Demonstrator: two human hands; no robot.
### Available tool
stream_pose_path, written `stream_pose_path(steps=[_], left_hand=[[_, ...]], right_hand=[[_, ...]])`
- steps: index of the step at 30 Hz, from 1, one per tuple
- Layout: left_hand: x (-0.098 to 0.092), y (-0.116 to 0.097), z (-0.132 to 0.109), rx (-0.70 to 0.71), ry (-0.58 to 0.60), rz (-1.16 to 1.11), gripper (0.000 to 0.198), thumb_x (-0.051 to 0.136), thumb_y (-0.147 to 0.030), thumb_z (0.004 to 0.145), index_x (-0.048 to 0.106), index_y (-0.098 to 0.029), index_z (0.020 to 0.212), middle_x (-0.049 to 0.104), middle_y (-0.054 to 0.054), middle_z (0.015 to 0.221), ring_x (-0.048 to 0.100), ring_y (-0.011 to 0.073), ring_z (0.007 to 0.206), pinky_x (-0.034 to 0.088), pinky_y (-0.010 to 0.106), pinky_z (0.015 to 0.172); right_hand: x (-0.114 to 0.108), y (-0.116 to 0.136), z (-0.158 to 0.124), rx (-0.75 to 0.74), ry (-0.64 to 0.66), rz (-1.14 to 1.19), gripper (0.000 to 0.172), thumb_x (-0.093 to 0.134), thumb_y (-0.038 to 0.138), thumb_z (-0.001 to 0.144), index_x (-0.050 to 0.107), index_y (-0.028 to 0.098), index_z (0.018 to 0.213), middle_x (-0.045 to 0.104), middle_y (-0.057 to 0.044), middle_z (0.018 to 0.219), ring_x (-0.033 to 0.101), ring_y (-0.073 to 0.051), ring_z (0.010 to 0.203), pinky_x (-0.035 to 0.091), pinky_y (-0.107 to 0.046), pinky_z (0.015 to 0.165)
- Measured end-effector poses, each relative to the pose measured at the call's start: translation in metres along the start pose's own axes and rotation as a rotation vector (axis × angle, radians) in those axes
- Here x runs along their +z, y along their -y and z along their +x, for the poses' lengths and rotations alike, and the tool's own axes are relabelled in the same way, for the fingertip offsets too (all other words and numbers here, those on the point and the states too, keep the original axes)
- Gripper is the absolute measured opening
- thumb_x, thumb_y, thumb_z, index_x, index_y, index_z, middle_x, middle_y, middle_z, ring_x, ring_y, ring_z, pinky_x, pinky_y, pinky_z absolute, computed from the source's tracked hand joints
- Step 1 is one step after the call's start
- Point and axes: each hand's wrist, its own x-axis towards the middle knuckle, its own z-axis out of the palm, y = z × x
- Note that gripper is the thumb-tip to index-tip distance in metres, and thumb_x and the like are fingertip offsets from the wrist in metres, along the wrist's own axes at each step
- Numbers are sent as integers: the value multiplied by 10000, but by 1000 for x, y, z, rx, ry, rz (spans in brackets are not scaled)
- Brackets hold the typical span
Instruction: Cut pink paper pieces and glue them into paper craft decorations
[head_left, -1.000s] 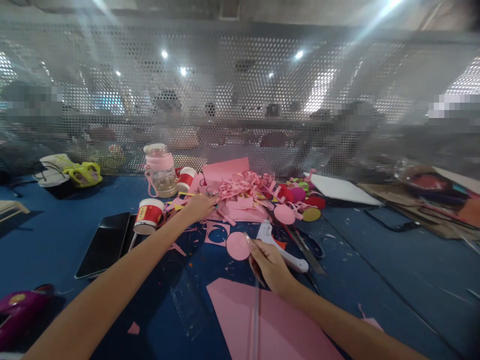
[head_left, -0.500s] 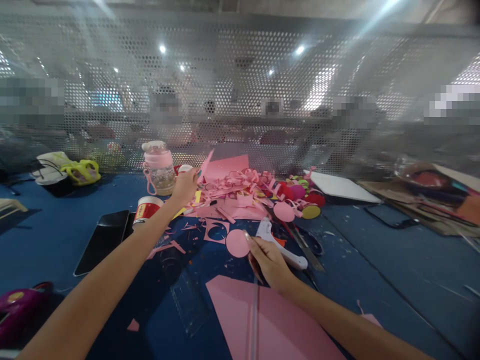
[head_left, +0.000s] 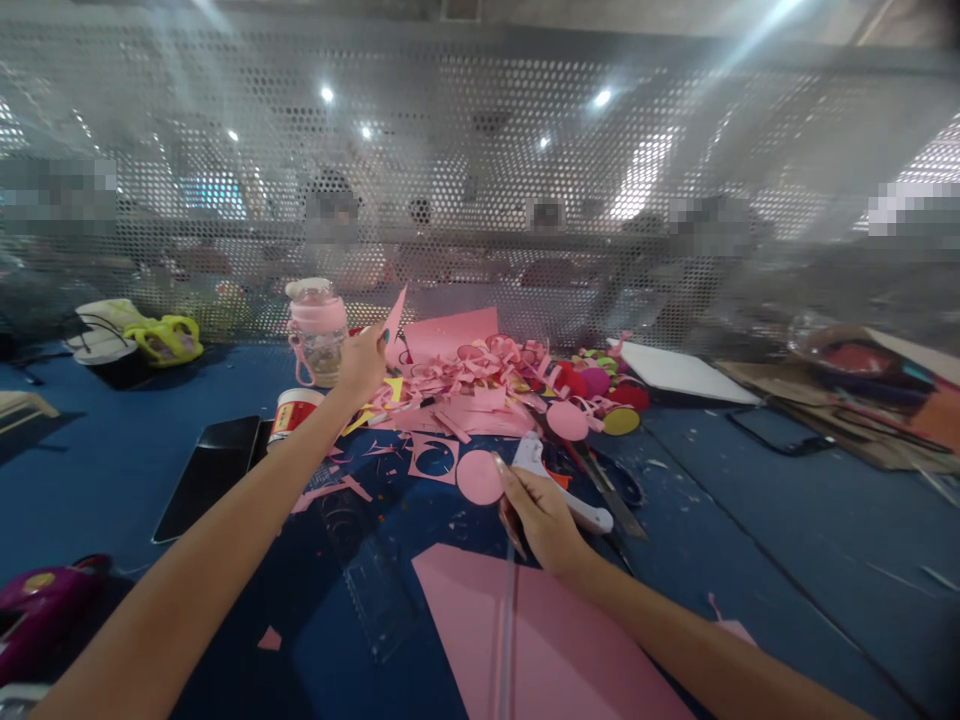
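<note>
My left hand (head_left: 361,362) is raised by the water bottle (head_left: 319,330), fingers closed on a pointed piece of pink paper (head_left: 396,315). My right hand (head_left: 544,518) pinches the edge of a round pink paper disc (head_left: 478,477). Just below that hand, a pink sheet (head_left: 585,640) lies on the blue table with a translucent rod (head_left: 507,640) along it; whether the hand touches the rod I cannot tell. Beside my right fingers rests a white-handled tool (head_left: 574,505) with an orange part. A pink square with a round hole (head_left: 434,458) lies left of the disc.
Pink paper scraps (head_left: 480,375) are heaped at the back, with coloured discs (head_left: 622,421) at their right. A clear ruler (head_left: 367,570), a phone (head_left: 210,475), a red and white cup (head_left: 294,412) and a metal blade (head_left: 611,490) lie around. A perforated screen (head_left: 480,160) stands behind.
My left hand has shifted slightly left with the pink paper piece. My right hand still grips the disc, which has moved a little up and right.
</note>
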Motion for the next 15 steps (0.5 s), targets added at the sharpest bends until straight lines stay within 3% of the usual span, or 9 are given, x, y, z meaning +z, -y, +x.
stream_pose_path(steps=[4,8,13,15], left_hand=[[3,4,3,38,41,23,431,456,-166,803,433,-80,1226,636,140,959,584,241,966,429,347,858],[9,5,2,189,126,22,519,514,-167,775,374,-118,1273,517,147,1208,432,254,1185,320,397,1008],[34,-2,-13,400,328,13,459,468,-198,809,404,-182,1264,543,78,1206,497,186,1120,377,342,968],[45,-6,-20,435,362,35,479,475,-182,793,403,-175,1267,507,96,1256,452,194,1170,352,349,989]], right_hand=[[0,-3,0,-21,-10,2,495,402,565,821,389,193,495,371,67,337,327,-53,257,237,-170,272],[0,-6,0,-42,-15,8,489,407,564,822,386,194,504,368,70,340,330,-53,259,237,-171,276],[0,-2,-2,-60,-1,-40,504,374,567,835,378,195,495,369,65,332,335,-52,251,242,-171,281],[0,1,-4,-81,1,-74,507,365,570,837,376,196,494,376,62,335,345,-53,253,245,-173,285]])
